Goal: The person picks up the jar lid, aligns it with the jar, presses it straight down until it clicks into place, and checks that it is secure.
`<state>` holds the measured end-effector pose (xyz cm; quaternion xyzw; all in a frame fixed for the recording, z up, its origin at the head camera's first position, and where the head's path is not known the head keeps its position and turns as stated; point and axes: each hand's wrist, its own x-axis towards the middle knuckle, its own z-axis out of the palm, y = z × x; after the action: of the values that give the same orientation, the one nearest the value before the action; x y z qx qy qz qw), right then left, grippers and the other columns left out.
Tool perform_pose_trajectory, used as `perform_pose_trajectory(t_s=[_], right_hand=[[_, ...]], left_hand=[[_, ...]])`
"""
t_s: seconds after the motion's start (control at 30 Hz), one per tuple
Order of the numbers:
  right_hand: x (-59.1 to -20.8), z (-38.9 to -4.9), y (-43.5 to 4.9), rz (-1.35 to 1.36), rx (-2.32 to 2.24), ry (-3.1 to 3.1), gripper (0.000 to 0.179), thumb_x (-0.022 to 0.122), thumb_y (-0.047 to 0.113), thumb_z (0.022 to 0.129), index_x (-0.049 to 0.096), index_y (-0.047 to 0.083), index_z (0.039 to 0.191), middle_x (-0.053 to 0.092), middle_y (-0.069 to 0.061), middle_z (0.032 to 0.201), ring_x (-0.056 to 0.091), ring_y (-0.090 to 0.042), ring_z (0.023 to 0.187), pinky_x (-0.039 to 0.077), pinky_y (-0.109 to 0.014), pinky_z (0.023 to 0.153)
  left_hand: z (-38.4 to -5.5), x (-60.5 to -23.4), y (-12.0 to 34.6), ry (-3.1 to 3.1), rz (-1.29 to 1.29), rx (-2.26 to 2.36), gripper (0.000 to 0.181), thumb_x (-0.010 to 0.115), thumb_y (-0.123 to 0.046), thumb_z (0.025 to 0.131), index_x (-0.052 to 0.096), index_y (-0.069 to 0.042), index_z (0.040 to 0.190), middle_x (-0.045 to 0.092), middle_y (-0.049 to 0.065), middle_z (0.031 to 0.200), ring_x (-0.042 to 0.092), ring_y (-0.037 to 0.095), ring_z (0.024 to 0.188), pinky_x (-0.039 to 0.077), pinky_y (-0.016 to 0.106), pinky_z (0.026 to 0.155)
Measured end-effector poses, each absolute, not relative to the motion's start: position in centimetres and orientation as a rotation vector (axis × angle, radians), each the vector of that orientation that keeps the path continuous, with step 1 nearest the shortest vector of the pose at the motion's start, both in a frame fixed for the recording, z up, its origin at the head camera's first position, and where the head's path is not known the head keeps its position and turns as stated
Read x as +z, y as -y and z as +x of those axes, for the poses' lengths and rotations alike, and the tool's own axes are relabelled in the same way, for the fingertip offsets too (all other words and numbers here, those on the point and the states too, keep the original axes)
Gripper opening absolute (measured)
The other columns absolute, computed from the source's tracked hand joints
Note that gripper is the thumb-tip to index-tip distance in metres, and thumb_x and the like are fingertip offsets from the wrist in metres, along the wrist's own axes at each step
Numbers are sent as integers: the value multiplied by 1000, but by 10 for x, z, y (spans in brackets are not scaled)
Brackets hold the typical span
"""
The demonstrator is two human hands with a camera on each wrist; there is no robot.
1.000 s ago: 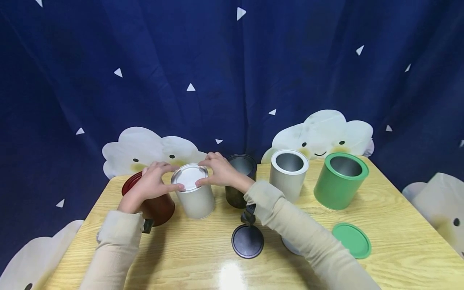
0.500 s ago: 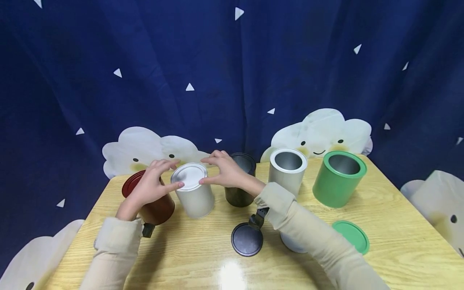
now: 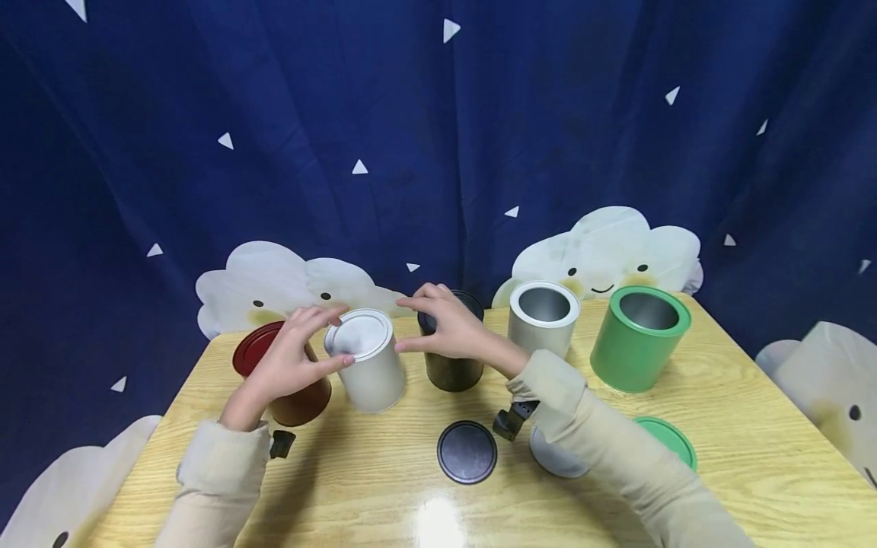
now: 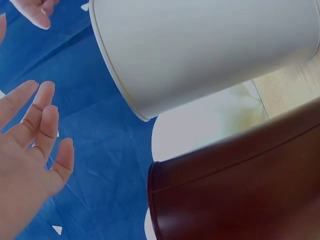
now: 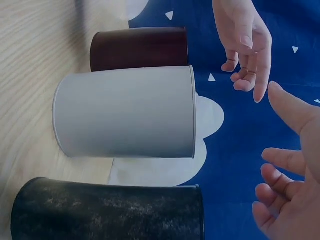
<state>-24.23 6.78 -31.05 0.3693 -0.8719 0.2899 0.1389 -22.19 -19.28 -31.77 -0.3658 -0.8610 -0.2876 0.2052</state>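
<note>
Cream can (image 3: 375, 386): upright on the counter (image 3: 370, 487), lid (image 3: 361, 333) seated; looks done!
Left hand (image 3: 294, 354): fingers spread by its rim, gripping nothing; touching, can't tell.
Right hand (image 3: 452, 327): fingers parted, just right of it, holding nothing.
Red can (image 3: 301, 399): left of it, seemingly capped.
White can (image 3: 541, 339), green can (image 3: 630, 359): farther right, lidless.
Black lid (image 3: 467, 453), grey lid (image 3: 553, 457), green lid (image 3: 670, 438): loose, nearer and rightward; sleeve (image 3: 603, 449) hides part of green.
Black can (image 3: 454, 373): mouth mostly hidden.

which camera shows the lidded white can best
The head view: it shows the lidded white can upright from above, with its lid on and most of its side. The left wrist view shows only its side, cut off at the frame's top; the right wrist view shows its side end to end, but not the lid's top face.
</note>
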Motion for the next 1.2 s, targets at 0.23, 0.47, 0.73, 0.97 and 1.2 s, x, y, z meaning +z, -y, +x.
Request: perform_pose_trajectory(t_s=[0.23,0.47,0.73,0.97,1.2], right_hand=[[-309,-234,-82,1100,859,2482,62,78,34,69,60,3,119,55,-10,100,45,-21,92,38,-33,79],[-310,-225,-96,1113,890,2449,60,79,32,68,61,3,117,55,-10,101,45,-22,94,38,-35,82],[-313,-214,-110,1124,928,2428,60,79,30,67,61,3,117,55,-9,101,44,-21,95,38,-35,80],[-319,-206,-123,1129,930,2415,60,80,29,66,61,1,116,54,-9,101,46,-20,93,38,-34,78],[-325,-200,-133,1097,914,2426,59,79,28,67,61,2,116,54,-9,100,48,-20,92,39,-34,78]], left_hand=[[-215,-323,189,2408,-1038,-841,63,78,-17,65,54,1,121,58,11,100,46,23,96,34,40,82],[-208,-327,184,2357,-1081,-859,67,78,-17,64,52,-1,124,57,12,98,46,21,95,33,38,82],[-198,-334,173,2358,-1037,-921,69,80,-17,64,52,-2,125,53,13,112,45,24,106,35,42,87],[-193,-339,167,2324,-1050,-960,70,81,-15,62,52,-1,124,48,10,116,45,25,108,36,34,89],[-189,-345,162,2323,-1063,-984,68,81,-16,63,53,-1,123,48,8,115,43,24,108,38,36,86]])
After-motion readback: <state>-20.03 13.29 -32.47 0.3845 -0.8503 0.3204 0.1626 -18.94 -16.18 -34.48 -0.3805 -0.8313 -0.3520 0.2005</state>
